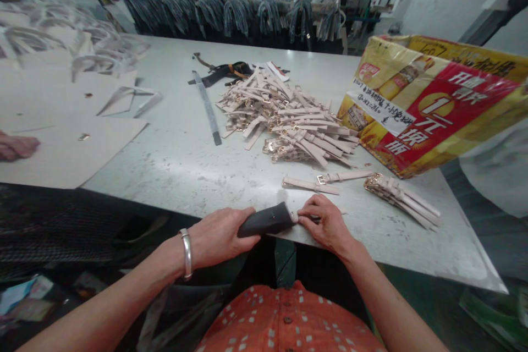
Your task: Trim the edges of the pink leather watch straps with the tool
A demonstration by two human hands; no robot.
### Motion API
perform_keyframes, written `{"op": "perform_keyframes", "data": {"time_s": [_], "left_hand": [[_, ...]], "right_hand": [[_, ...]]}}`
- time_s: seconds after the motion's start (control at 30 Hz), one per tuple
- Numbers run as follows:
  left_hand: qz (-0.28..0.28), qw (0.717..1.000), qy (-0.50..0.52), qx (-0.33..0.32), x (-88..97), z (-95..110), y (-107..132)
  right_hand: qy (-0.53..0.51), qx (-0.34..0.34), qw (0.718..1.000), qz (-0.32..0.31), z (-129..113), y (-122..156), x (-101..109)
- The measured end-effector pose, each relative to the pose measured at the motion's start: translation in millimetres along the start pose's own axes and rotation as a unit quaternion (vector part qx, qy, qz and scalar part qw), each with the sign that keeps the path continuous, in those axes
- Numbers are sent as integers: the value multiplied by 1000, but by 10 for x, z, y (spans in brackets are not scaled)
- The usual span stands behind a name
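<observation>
Our left fingers [247,231] clench a dark rubbery grip [266,220] and our right fingers [307,221] pinch the pale strap end [294,216] jutting from it, both held low at the near edge of the tabletop [396,242], seemingly to keep the strap taut, while a heap of pale gold-buckled straps [289,118] lies just ahead.

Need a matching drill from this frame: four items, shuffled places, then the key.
Items:
1. bracelet
2. black pad
3. carton
4. strap pile

Places:
A. in left hand
B. right side of table
C. middle of table
D. on left wrist

Pairs: 1-D, 2-A, 3-B, 4-C
</observation>
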State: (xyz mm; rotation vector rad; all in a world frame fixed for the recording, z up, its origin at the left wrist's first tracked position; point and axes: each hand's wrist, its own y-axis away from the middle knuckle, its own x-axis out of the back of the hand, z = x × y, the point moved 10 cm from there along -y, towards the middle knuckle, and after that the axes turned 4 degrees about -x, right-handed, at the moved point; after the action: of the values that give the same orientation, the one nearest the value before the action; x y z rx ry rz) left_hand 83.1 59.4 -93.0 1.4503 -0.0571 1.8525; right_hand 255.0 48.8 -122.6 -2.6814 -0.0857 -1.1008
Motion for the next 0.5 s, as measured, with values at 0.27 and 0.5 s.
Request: {"op": "perform_keyframes", "data": {"time_s": [0.27, 0.5], "left_hand": [[17, 1000, 25, -2, -30, 33, -94], [15, 999, 48, 4, -60, -55, -20]], "right_hand": [[77, -17, 996, -28, -1, -98, -43], [104, -24, 994, 16, -13, -105, -61]]}}
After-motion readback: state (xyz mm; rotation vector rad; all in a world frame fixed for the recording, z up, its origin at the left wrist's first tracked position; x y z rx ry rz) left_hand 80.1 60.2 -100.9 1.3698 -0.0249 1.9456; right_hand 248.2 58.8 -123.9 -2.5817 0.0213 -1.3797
